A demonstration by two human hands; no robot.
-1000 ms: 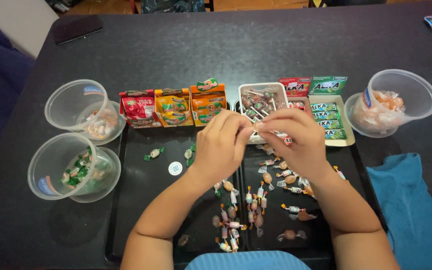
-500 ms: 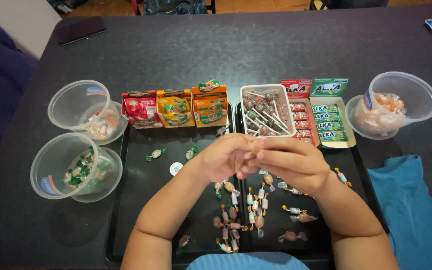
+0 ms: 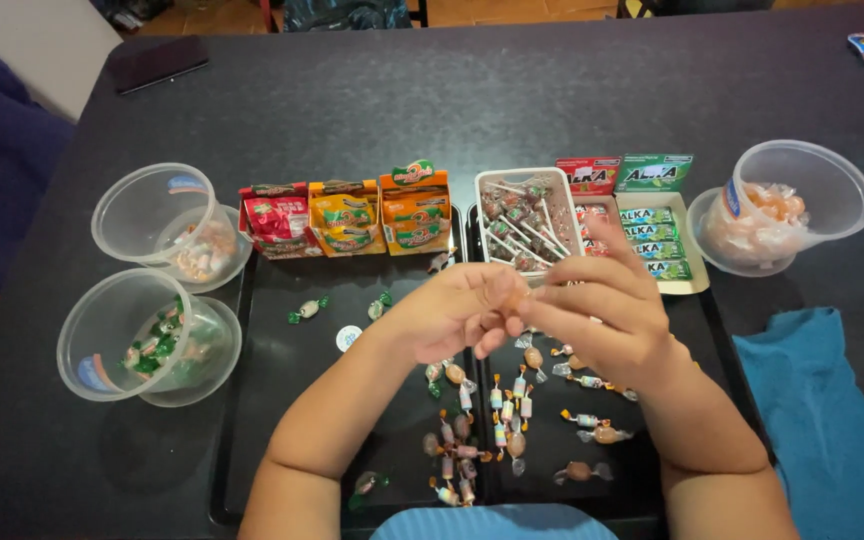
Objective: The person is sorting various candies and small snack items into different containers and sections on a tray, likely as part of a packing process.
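Observation:
My left hand (image 3: 449,315) and my right hand (image 3: 607,312) meet fingertip to fingertip above the black trays (image 3: 282,430). Between them they pinch a small brown wrapped candy (image 3: 518,298), mostly hidden by the fingers. Several loose wrapped candies (image 3: 497,420) lie on the trays just below the hands. A white box of lollipops (image 3: 524,222) stands right behind the hands.
Three small candy boxes (image 3: 347,218), red, orange and orange, stand at the trays' back edge. Green and red gum packs (image 3: 652,235) sit to the right. Clear bowls with candy stand left (image 3: 147,335) (image 3: 174,228) and right (image 3: 787,205). A blue cloth (image 3: 832,420) lies at the right, a dark phone (image 3: 160,64) far left.
Both hands have drawn back from over the lollipop box toward me and lowered, staying joined. The lollipop box is now uncovered.

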